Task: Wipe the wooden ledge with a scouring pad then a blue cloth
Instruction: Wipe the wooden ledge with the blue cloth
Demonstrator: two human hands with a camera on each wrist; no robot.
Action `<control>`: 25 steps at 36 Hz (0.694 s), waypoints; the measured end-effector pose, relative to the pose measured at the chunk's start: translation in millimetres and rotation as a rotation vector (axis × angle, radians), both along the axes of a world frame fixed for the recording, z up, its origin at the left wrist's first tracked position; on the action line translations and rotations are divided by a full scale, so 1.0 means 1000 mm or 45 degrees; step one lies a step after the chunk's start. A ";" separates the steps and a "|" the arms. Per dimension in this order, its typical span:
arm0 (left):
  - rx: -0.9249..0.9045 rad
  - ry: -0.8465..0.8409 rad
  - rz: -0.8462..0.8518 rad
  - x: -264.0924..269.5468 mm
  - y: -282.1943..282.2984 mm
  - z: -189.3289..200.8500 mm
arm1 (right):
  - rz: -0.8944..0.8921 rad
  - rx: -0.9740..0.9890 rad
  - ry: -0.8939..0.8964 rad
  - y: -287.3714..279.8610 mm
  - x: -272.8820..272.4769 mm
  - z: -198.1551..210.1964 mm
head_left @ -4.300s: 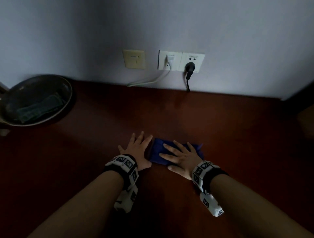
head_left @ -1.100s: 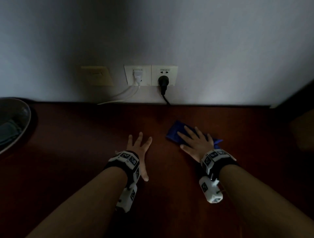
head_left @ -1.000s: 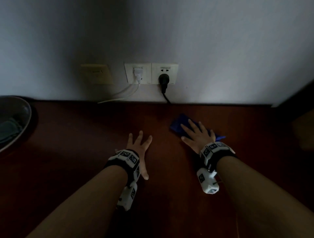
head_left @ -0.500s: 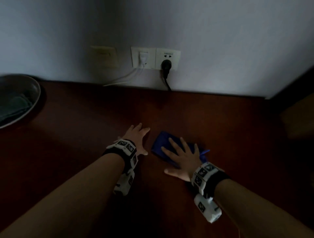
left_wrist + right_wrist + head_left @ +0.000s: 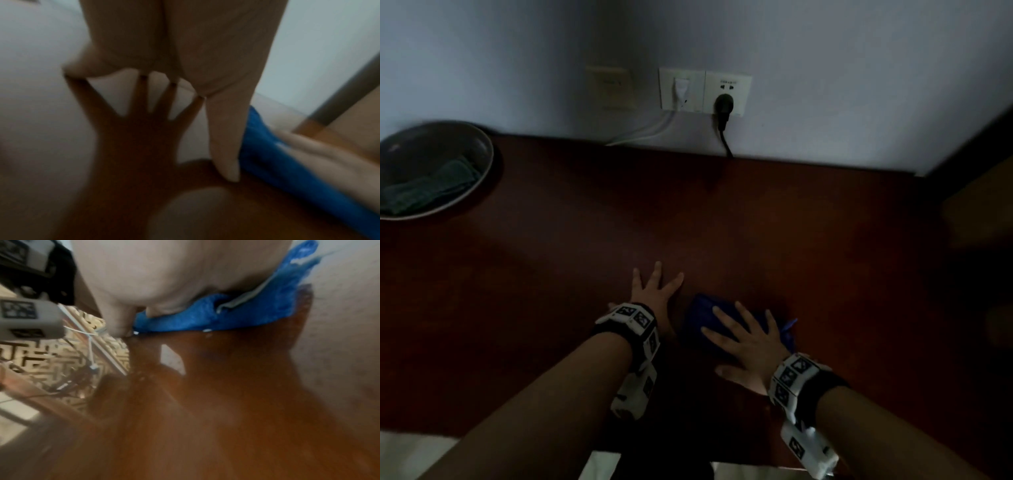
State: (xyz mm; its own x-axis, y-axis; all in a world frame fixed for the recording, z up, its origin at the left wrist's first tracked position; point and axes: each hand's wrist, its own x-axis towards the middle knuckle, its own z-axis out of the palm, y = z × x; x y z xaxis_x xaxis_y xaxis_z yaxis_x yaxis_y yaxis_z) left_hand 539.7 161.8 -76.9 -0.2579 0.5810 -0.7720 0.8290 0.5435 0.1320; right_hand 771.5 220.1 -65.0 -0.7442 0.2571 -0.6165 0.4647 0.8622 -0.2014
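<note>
The dark red wooden ledge (image 5: 808, 240) fills the head view below a pale wall. A folded blue cloth (image 5: 700, 317) lies on it near the front edge, and my right hand (image 5: 748, 339) presses it down with straight, spread fingers. In the right wrist view the blue cloth (image 5: 236, 316) bunches under the palm. My left hand (image 5: 654, 291) rests flat on the bare wood just left of the cloth, fingers spread. In the left wrist view the blue cloth (image 5: 287, 170) lies right of my thumb. A greenish scouring pad (image 5: 428, 186) lies in a dark bowl (image 5: 486, 154) at the far left.
Wall sockets (image 5: 705, 90) with a white plug and a black plug (image 5: 724, 104) sit above the ledge's back edge; their cables drop to the ledge. A dark upright edge (image 5: 976, 137) bounds the ledge at the right. Pale floor (image 5: 410, 455) shows below the front edge.
My right hand has slid the blue cloth from the back of the ledge near the wall toward the front edge. The left hand stays flat on the wood beside it.
</note>
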 end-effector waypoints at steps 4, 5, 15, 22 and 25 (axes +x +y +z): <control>-0.013 0.019 0.008 0.001 0.002 0.001 | -0.027 0.020 0.013 0.019 -0.004 0.001; -0.022 0.023 0.006 0.001 0.002 0.000 | -0.054 0.033 0.011 0.025 -0.005 0.000; -0.018 0.010 0.028 0.000 0.000 0.004 | -0.382 0.068 0.018 0.076 -0.016 -0.009; -0.024 -0.009 0.025 0.000 0.001 0.007 | -0.651 0.137 0.017 0.105 -0.025 -0.012; -0.018 -0.032 0.018 -0.002 0.001 0.006 | -0.744 0.142 0.027 0.110 -0.031 -0.011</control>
State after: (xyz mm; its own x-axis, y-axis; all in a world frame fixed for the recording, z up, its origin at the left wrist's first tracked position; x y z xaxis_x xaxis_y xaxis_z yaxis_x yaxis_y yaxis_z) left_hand 537.9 162.6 -71.3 -0.2461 0.5663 -0.7866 0.8179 0.5568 0.1450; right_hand 740.7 330.3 -75.9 -0.4719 0.6900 -0.5488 0.8654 0.4815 -0.1388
